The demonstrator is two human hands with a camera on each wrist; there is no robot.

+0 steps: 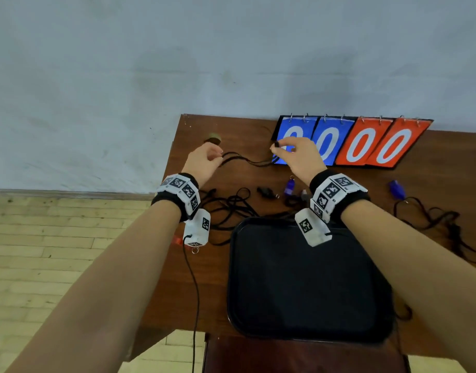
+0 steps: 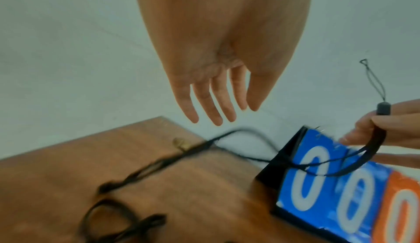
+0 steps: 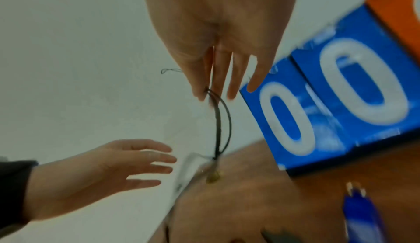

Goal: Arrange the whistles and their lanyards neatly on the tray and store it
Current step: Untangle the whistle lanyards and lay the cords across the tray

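Note:
A black lanyard [image 1: 247, 160] hangs slack over the far table between my hands. My right hand [image 1: 275, 146] pinches one end of it by the black bead, thumb against forefinger; the right wrist view shows the cord [image 3: 218, 121] dangling from that pinch. My left hand [image 1: 218, 156] hovers at the other end with straight, spread fingers [image 2: 218, 117] and holds nothing. The black tray [image 1: 309, 278] lies bare near me. A purple whistle [image 1: 289, 187], a black whistle [image 1: 266, 192] and a blue whistle [image 1: 396, 189] lie beyond it.
A flip scoreboard [image 1: 352, 141] showing zeros stands at the back. Tangled black lanyards [image 1: 231, 205] lie left of the tray, and another lanyard [image 1: 433, 219] sprawls at the right. A small brass-coloured object [image 1: 212, 138] sits at the table's far left corner. The table's left edge drops to the floor.

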